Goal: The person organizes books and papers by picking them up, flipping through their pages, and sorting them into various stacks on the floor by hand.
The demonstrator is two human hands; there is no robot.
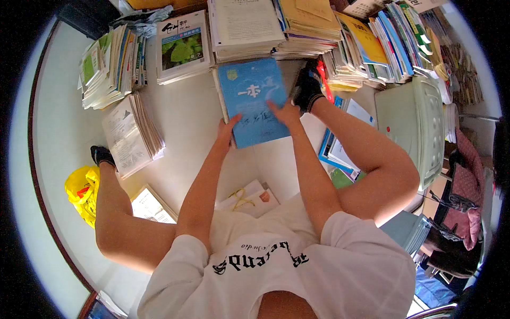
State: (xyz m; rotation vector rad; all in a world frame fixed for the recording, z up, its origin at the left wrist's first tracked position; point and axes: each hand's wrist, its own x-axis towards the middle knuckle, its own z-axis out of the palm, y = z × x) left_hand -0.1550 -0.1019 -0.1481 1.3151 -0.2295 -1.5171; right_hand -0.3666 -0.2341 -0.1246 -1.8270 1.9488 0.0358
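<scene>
A blue book (254, 101) with white lettering and handwriting on its cover is held in front of me over the floor. My left hand (228, 131) grips its lower left edge, thumb on the cover and fingers under it. On the right edge, my right hand (285, 114) holds the book the same way, thumb on top. Just beyond the book's top edge stands a stack of papers (247, 26). Left of that lies a stack of magazines with a green leaf cover (183, 45).
Several book stacks line the far side, including upright books (393, 42) at right. A paper pile (130, 133) and yellow bag (82, 194) lie left. A pale green storage box (411, 127) stands right. Papers with a yellow ribbon (249, 199) lie between my legs.
</scene>
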